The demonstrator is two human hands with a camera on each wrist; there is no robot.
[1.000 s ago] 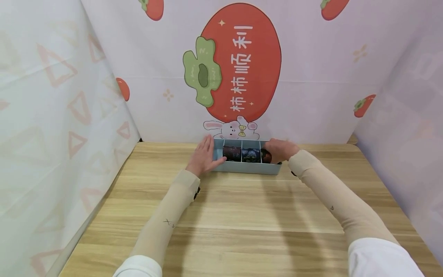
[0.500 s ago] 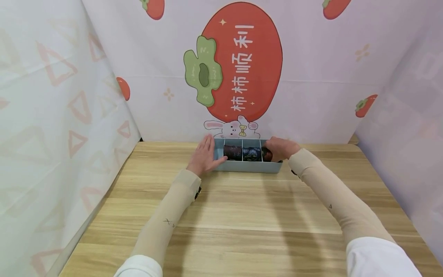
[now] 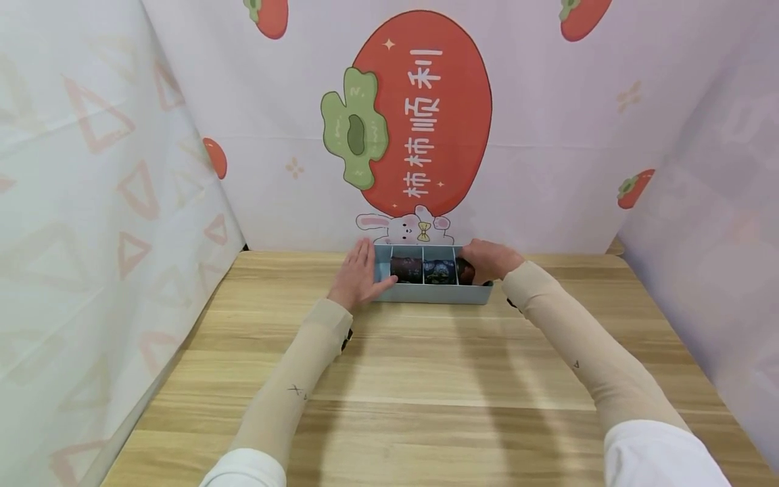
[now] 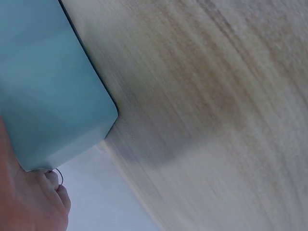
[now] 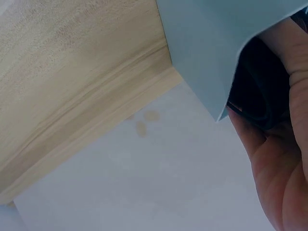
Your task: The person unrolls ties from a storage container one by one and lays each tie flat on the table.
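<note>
Dark reddish rolled cloth [image 3: 465,272] is gripped by my right hand [image 3: 490,259] inside the long pale-blue divided box [image 3: 435,293] my straight-fingered left hand [image 3: 358,279] touches.

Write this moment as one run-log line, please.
left hand: rests on left end of box | right hand: grips reddish roll in right end | between them: maroon roll, blue roll | box: on table

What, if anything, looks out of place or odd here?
Mainly the red fruit print on the backdrop: it lies sideways, its green cap facing left. The box stands upright; I see nothing spilled or damaged.
</note>
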